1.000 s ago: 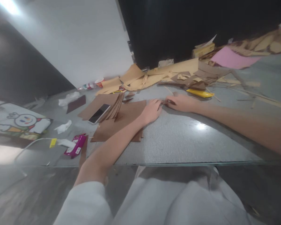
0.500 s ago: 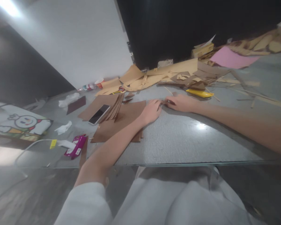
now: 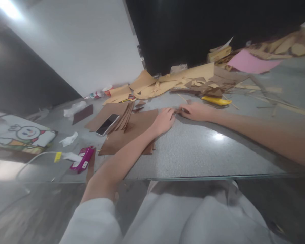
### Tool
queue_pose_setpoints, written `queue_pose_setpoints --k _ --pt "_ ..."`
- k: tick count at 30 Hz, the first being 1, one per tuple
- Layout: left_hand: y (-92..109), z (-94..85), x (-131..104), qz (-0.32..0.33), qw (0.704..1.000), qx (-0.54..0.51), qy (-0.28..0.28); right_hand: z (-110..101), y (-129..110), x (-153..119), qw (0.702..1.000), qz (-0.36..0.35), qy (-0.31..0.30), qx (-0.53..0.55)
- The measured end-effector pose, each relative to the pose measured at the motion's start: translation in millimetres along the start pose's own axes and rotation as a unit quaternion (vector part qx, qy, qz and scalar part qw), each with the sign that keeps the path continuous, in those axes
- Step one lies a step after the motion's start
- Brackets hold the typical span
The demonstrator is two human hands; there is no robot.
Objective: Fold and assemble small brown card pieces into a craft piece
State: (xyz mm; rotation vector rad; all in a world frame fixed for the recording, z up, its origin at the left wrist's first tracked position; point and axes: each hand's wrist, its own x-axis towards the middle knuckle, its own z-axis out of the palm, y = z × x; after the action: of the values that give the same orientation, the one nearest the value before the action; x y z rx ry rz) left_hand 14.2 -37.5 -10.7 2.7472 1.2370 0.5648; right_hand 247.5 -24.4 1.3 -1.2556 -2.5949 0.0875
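My left hand (image 3: 165,120) and right hand (image 3: 193,112) are both half-curled, fingertips almost meeting at a tiny brown scrap (image 3: 177,111) between them, can't tell if either's actually gripping it. Brown sheets (image 3: 144,119) just left, yellow thing (image 3: 217,100) near my right.

Wide grey tabletop with a finely textured, glossy surface (image 3: 205,156); near edge thin, greenish, glass-like. Small round white glare (image 3: 219,136) on it, right of centre. Behind: smooth pale grey wall section (image 3: 81,44), its right edge slanting in view, meeting a flat black wall (image 3: 218,23). Dark grey wall-like surface (image 3: 22,64) to the left. Bright white elongated lamp (image 3: 8,8), upper left corner. Below the table, mottled grey floor (image 3: 22,210), blurred, darker at right.
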Motion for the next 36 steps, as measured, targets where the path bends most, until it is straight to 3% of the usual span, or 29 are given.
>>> queue_pose_setpoints --k 36 --pt "0.4 0.9 1.3 -0.002 1.0 0.004 -0.002 5.1 5.2 2.0 1.0 0.015 -0.001 -0.001"
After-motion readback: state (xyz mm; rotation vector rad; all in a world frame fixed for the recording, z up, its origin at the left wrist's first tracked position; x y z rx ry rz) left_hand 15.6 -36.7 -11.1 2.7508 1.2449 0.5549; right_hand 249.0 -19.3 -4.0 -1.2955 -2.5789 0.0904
